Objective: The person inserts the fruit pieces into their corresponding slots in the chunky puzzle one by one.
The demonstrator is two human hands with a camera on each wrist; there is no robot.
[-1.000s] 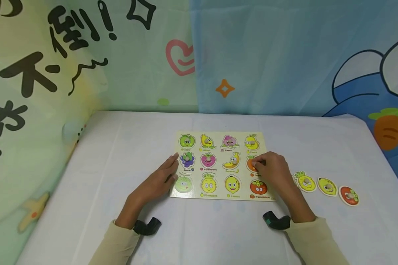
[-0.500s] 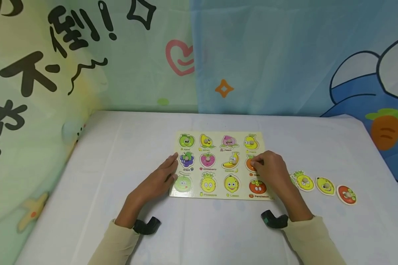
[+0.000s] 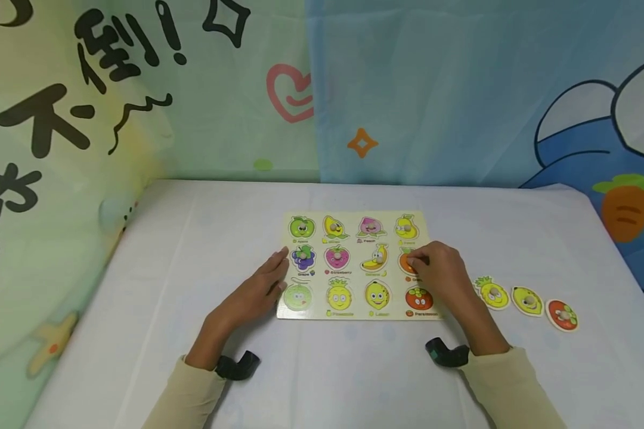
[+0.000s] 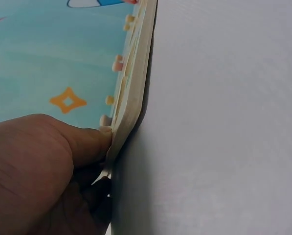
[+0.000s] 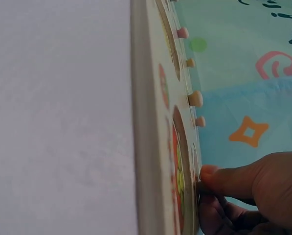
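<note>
While the left hand rests with straight fingers against the fruit puzzle board's left edge, the right hand pinches the orange piece's peg.

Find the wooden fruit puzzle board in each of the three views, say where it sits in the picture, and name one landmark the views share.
Head: the puzzle board lies flat at the centre of the white table, between both hands.
Left wrist: seen edge-on, a pale strip running from the top centre down to the left hand.
Right wrist: edge-on again, a vertical strip in the middle, with the right hand at lower right.
Shared landmark: the orange diamond on the blue backdrop.
</note>
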